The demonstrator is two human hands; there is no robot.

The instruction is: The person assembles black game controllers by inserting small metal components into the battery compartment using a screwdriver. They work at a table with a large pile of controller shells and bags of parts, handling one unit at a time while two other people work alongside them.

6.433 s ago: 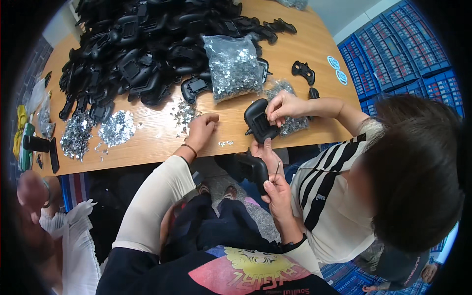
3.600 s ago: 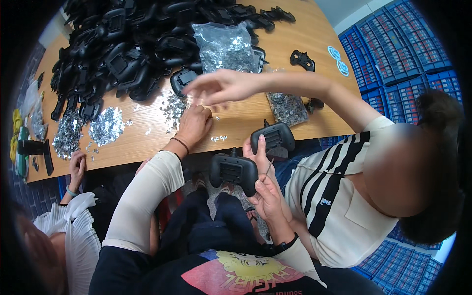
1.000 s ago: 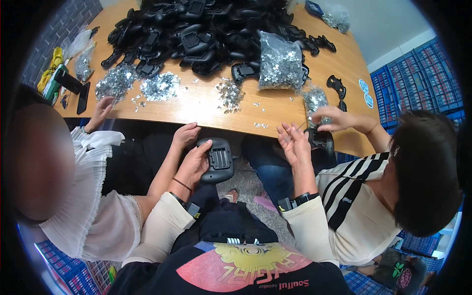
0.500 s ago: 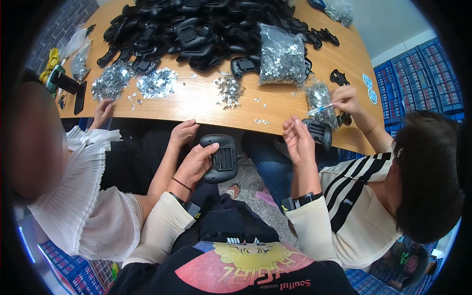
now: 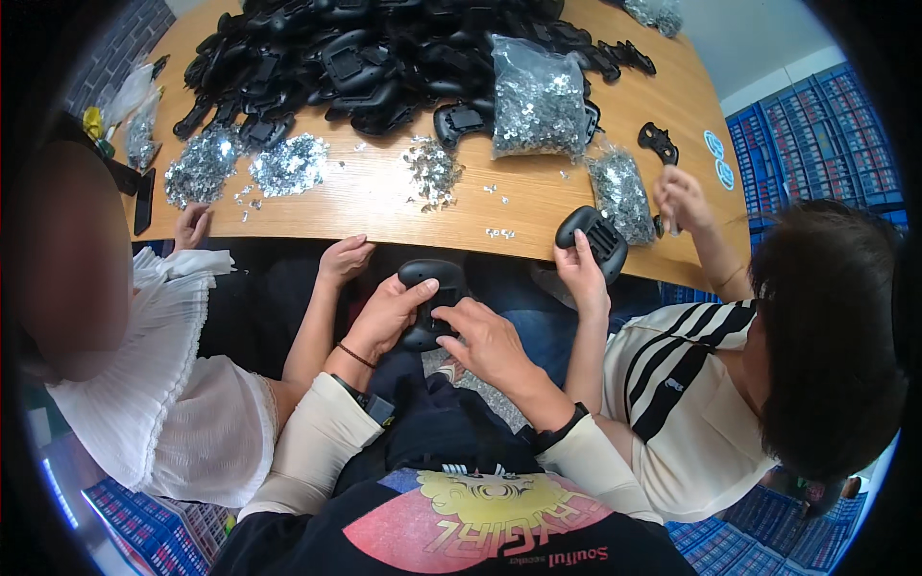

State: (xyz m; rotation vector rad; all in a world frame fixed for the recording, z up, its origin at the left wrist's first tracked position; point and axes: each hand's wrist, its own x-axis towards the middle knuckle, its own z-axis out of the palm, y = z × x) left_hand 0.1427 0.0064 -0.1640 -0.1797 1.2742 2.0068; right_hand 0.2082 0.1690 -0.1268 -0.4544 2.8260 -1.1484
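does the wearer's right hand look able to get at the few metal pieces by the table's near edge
Likely yes: the right hand is busy at the black game controller, but the metal pieces lie beyond it in the open, with nothing visibly blocking the way.

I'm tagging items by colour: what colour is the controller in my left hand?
The controller in the left hand is black, best seen in the head view.
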